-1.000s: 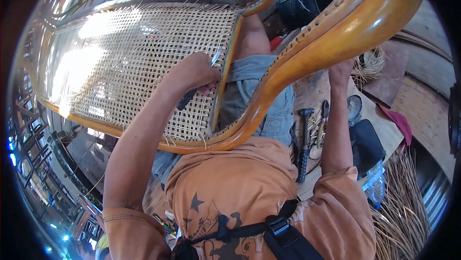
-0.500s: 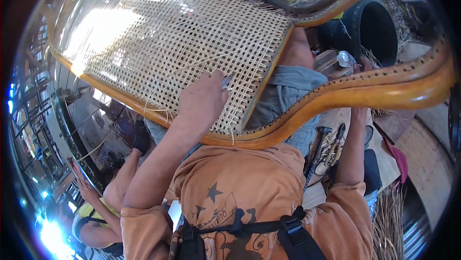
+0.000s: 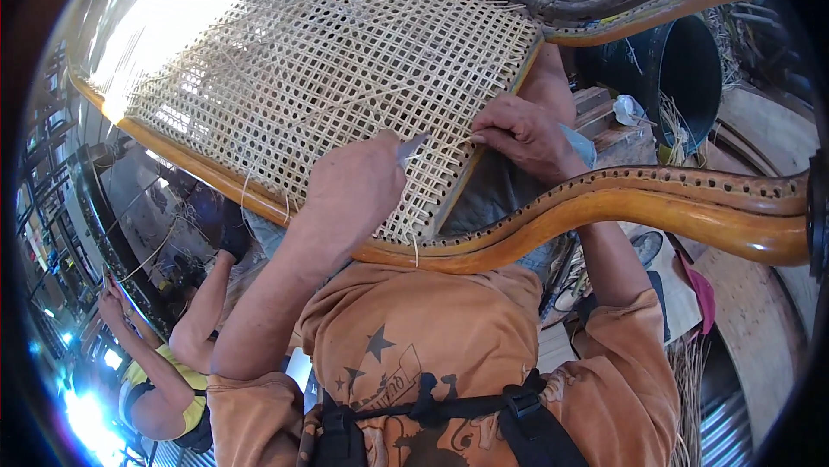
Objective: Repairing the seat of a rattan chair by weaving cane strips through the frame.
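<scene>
Over the woven cane panel [image 3: 319, 78], my left hand [image 3: 354, 182] is closed, palm down. A short pointed metal blade [image 3: 413, 146] sticks out beyond its fingers, close above the weave; the rest of the tool is hidden in the grip. My right hand [image 3: 527, 135] reaches across the panel's right edge, thumb and finger pinched at the outer strands. Whatever small piece lies between those fingertips is too small to make out. A glossy orange-brown wooden frame [image 3: 484, 255] with a row of small holes borders the cane and curves away to the right.
Beyond the frame at the right lies a dark bucket [image 3: 691, 78] on its side, with cane scraps by its mouth. A crumpled clear plastic piece [image 3: 630, 110] sits on wooden blocks. Another person [image 3: 164, 381] sits at the lower left. Cane bundles [image 3: 689, 398] lie lower right.
My right hand has come from beyond the curved frame at the right to the panel's edge, fingers pinched. My left hand stays on the weave with the blade.
</scene>
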A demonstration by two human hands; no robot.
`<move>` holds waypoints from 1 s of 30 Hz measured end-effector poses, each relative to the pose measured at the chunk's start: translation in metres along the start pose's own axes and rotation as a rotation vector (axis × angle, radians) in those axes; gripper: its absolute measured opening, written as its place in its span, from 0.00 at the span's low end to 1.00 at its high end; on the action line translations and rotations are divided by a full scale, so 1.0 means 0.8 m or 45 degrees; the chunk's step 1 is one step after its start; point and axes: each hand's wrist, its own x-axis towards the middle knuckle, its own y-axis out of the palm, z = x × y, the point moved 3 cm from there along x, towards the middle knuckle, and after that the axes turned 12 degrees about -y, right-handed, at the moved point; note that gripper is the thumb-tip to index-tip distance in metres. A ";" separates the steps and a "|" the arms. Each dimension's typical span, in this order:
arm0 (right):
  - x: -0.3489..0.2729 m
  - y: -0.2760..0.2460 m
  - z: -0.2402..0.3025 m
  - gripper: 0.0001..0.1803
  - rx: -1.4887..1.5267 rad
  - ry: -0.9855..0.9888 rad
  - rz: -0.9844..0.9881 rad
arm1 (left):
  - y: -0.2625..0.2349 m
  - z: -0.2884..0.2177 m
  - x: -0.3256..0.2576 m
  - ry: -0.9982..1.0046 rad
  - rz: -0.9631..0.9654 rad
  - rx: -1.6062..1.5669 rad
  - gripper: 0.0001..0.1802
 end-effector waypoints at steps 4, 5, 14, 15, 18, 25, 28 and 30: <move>-0.002 0.000 0.002 0.05 -0.028 0.013 0.026 | -0.008 0.004 0.011 -0.046 0.109 -0.059 0.14; -0.001 -0.001 0.003 0.05 -0.005 0.019 0.030 | -0.008 0.008 0.014 -0.061 0.192 -0.184 0.15; 0.000 -0.007 -0.006 0.04 0.047 0.065 0.113 | -0.001 0.019 0.026 -0.032 0.307 -0.340 0.16; 0.002 -0.008 -0.009 0.04 0.099 0.031 0.084 | -0.001 0.021 0.029 -0.055 0.341 -0.377 0.15; 0.008 -0.018 -0.010 0.06 0.360 0.324 0.080 | 0.004 0.027 0.032 -0.021 0.325 -0.450 0.15; 0.030 -0.015 0.002 0.08 -0.167 0.217 0.365 | -0.002 0.023 0.033 -0.038 0.358 -0.407 0.14; 0.033 -0.016 -0.004 0.07 -0.093 0.204 0.425 | -0.011 0.027 0.029 -0.103 0.459 -0.348 0.16; 0.024 -0.023 -0.013 0.10 0.669 0.505 0.243 | -0.018 0.028 0.022 0.009 0.390 -0.223 0.20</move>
